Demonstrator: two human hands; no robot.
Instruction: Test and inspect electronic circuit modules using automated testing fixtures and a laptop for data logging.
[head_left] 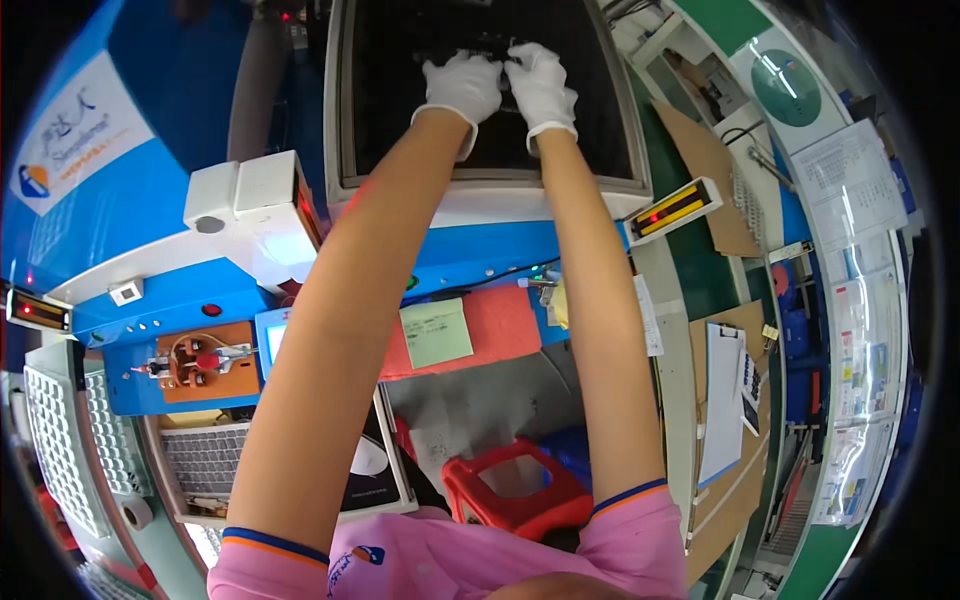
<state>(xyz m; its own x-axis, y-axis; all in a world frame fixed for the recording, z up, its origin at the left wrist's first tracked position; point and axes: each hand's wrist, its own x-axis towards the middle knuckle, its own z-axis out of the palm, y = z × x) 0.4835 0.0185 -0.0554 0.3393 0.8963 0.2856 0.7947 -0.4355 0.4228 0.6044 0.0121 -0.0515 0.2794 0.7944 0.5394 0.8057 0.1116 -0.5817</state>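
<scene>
Both my hands wear white gloves and reach forward over a black panel set in a pale metal frame. My left hand has its fingers curled down toward the panel's dark surface. Close beside it, my right hand is also curled, its thumb side facing the left hand across a narrow gap. Small faint pale marks show on the black surface around the fingertips. Whatever the fingers may be gripping is too small or too dark to make out.
A white box-shaped unit juts from the blue machine left of my forearm. A yellow-and-black sensor bar stands at right. Below are a toggle clamp, keyboard, white mouse, red stool and clipboard.
</scene>
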